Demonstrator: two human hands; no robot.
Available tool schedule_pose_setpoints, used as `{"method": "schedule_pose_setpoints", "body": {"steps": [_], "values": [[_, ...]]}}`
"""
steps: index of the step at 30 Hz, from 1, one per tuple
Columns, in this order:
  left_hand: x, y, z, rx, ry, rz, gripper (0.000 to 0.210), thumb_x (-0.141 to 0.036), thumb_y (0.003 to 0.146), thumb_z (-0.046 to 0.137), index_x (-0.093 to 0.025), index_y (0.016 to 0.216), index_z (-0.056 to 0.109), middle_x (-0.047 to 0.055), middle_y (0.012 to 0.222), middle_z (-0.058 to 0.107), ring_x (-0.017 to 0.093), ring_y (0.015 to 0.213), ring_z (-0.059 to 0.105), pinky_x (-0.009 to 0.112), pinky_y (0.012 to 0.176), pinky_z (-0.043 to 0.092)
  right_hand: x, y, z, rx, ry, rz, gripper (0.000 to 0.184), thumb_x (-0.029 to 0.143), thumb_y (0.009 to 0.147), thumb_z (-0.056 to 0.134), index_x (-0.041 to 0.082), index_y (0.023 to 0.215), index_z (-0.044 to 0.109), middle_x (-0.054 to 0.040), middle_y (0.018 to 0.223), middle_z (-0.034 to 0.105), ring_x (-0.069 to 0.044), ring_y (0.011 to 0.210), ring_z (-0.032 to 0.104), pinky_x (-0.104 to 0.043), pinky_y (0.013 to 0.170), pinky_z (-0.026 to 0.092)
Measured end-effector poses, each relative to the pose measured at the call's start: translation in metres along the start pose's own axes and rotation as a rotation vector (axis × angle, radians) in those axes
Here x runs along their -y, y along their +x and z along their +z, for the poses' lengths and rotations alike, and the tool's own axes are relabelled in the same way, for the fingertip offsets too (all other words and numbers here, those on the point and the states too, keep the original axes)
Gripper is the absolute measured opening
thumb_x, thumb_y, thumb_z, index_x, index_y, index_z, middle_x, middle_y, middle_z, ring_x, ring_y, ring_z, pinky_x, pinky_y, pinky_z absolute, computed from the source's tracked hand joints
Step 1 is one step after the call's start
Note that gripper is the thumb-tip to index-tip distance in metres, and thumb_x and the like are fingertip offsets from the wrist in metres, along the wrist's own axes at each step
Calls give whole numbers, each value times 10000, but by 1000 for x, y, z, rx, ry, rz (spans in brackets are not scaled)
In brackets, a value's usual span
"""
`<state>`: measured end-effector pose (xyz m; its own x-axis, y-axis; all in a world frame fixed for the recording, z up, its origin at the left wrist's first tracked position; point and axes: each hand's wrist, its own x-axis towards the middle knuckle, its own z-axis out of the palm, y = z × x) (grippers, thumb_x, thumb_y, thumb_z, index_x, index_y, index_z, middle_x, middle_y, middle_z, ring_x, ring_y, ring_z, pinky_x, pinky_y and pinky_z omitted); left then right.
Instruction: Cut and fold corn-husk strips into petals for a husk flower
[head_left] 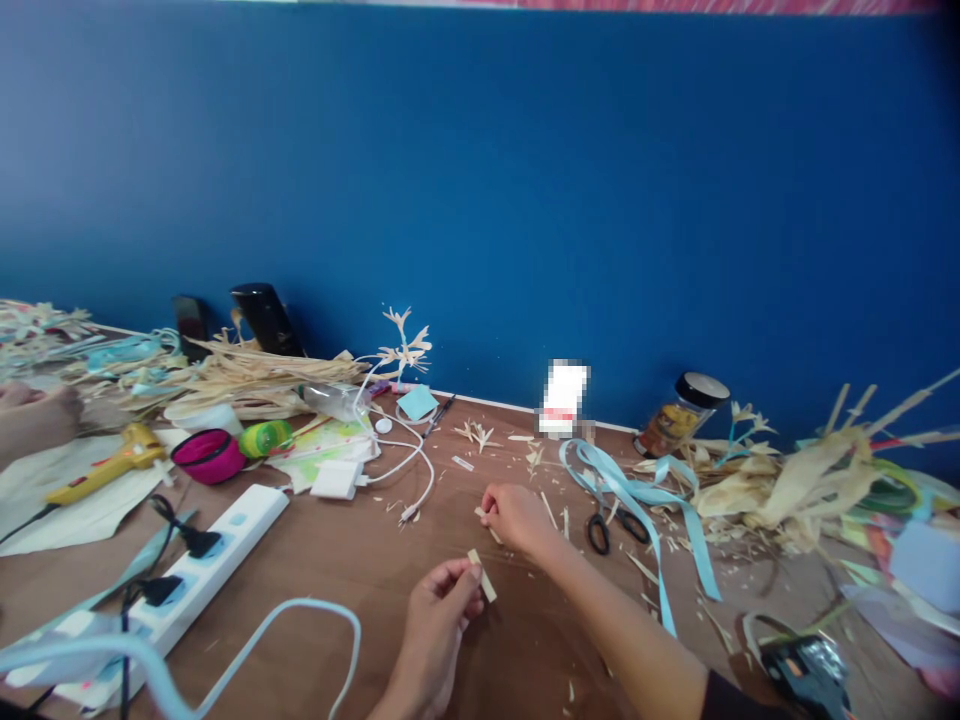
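My left hand (442,612) is closed, pinching a short strip of pale dried husk (487,582) between thumb and fingers above the brown table. Just beyond it, my right hand (519,520) has its fingers drawn together. A second pale husk strip (495,537) shows at its fingertips, mostly hidden by the hand. Black-handled scissors (611,528) lie to the right of my right hand, partly under light blue ribbon (626,490). Small husk flower pieces (475,434) and scraps are scattered beyond both hands.
At left are a white power strip (251,520), a yellow glue gun (105,470) and another person's hand (37,420). A lit phone (562,398) leans against the blue wall (480,200). A lidded jar (679,415) and husk bundles (795,480) stand at right.
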<state>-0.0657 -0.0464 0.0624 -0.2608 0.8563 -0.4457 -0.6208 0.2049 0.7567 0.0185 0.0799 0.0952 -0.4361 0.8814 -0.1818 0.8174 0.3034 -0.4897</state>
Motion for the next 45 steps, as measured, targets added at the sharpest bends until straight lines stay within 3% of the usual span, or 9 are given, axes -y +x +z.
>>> {"method": "schedule_pose_setpoints", "body": {"steps": [7, 11, 15, 20, 25, 30, 45], "values": [[-2, 0, 1, -9, -7, 5, 204, -278, 600, 702, -110, 665, 606, -30, 545, 488, 50, 511, 425, 154, 493, 344, -5, -4, 6, -42, 103, -62, 26, 193, 679, 572, 211, 693, 585, -3, 681, 621, -145, 666, 541, -233, 567, 303], [-1, -2, 2, -19, 4, 5, 208, -281, 598, 702, -108, 672, 614, -23, 555, 500, 50, 511, 431, 151, 491, 351, -10, -1, 8, -24, 259, -100, 108, 155, 633, 601, 202, 726, 573, 13, 652, 615, -127, 607, 538, -216, 543, 334], [-1, -1, 2, -24, -32, 3, 209, -279, 584, 712, -112, 662, 615, -37, 531, 479, 42, 493, 424, 142, 478, 348, -15, -2, -1, 13, 455, -157, 67, 180, 677, 575, 179, 743, 566, 1, 678, 606, -111, 614, 543, -198, 541, 386], [-5, 4, 4, -61, -4, 28, 227, -298, 575, 715, -116, 679, 627, -27, 545, 517, 47, 497, 449, 151, 496, 369, -17, -24, -15, 109, 668, -196, 129, 268, 718, 562, 167, 792, 533, 11, 659, 581, -90, 570, 525, -194, 528, 414], [-4, 9, 6, -61, 93, 64, 278, -328, 576, 705, -120, 754, 660, 29, 648, 624, 90, 569, 526, 179, 540, 395, -12, -50, -10, 197, 957, -151, 187, 278, 679, 613, 169, 794, 514, 29, 637, 548, -78, 548, 496, -184, 513, 387], [0, 7, 6, -25, 130, 78, 275, -332, 606, 682, -127, 789, 669, 46, 706, 653, 104, 611, 548, 189, 575, 408, -12, -54, 3, 74, 906, -107, 160, 207, 671, 597, 180, 770, 474, 51, 598, 524, -76, 524, 474, -178, 502, 358], [-3, 5, 8, -32, 148, 88, 235, -325, 611, 674, -133, 743, 651, 27, 674, 636, 104, 604, 543, 192, 569, 404, -17, -53, 9, -4, 783, -113, 134, 184, 669, 573, 183, 740, 460, 56, 595, 494, -85, 543, 467, -184, 522, 360]]}}
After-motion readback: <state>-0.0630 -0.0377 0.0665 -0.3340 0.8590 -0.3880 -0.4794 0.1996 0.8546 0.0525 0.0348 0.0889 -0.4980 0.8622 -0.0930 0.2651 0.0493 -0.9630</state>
